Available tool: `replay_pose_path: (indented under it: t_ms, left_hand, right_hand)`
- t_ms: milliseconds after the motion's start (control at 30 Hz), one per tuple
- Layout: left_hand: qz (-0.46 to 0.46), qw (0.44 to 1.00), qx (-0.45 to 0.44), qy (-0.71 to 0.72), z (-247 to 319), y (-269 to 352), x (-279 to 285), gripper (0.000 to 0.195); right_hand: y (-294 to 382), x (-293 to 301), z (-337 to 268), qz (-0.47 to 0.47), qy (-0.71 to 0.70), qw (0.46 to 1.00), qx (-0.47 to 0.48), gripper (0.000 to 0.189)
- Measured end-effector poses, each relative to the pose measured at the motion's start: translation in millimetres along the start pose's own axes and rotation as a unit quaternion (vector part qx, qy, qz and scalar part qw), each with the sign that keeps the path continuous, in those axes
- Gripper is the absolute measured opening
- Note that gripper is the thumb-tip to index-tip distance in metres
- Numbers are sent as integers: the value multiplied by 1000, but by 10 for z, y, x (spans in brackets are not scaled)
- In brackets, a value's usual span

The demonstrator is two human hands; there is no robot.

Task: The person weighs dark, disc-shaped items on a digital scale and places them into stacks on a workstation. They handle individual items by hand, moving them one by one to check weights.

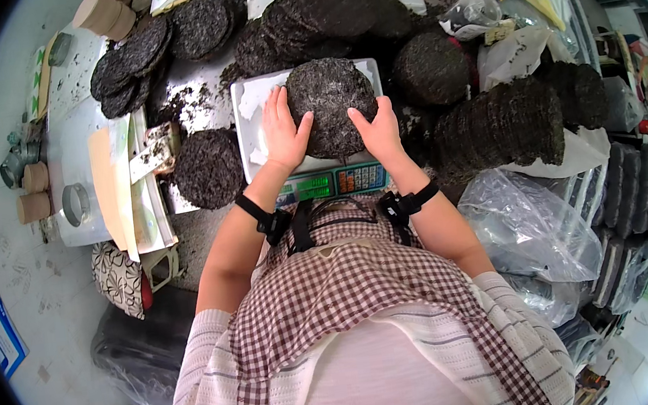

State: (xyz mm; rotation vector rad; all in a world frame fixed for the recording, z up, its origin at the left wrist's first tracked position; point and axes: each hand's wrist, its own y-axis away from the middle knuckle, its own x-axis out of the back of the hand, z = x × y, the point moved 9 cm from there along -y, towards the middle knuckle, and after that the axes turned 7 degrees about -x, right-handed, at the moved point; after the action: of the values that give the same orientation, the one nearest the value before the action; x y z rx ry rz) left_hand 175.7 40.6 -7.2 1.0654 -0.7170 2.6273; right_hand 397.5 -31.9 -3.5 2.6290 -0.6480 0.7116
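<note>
A thick round cake of dried dark seaweed [332, 107] sits over the white tray [248, 110] of a digital weighing scale. My left hand [285, 131] is against its left edge, fingers stretched forward along the side and thumb towards the top face. My right hand [380, 129] holds the right edge, thumb on top and the other fingers mostly hidden. Between my wrists shows the scale's lit green display [315, 186] beside a keypad [362, 178]. Whether the cake rests fully on the tray, I cannot tell.
Overlapping seaweed discs [337, 9] lie behind the scale. More discs [207, 168] are at left, and a long row [497, 126] at right. Papers [137, 189], clear plastic bags [530, 226], a clear cup [470, 16] and tape rolls [104, 16] crowd the sides.
</note>
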Motion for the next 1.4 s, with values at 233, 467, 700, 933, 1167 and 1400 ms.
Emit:
replay_pose_path:
  t_ms: [233, 467, 700, 933, 1167, 1400]
  left_hand:
    - [89, 994, 58, 32, -305, -298, 1099, 52]
    - [-115, 937, 180, -276, -1370, 1277, 1208, 101]
    - [-272, 875, 263, -300, -1279, 1108, 1056, 129]
    - [-273, 912, 208, -224, -1387, 1165, 1175, 113]
    - [12, 966, 226, -121, -1415, 1121, 2143, 41]
    - [319, 811, 355, 338, -1346, 1193, 2503, 40]
  right_hand:
    - [-1351, 408, -382, -61, -470, 876, -84, 52]
    - [-1564, 1192, 531, 68, 105, 992, 1, 86]
    - [-1541, 1151, 1132, 56, 451, 890, -15, 118]
    - [-1790, 1401, 1306, -41, 366, 930, 22, 104]
    - [-923, 2505, 379, 348, -22, 935, 64, 34]
    - [194, 726, -727, -18, -6, 957, 288, 47]
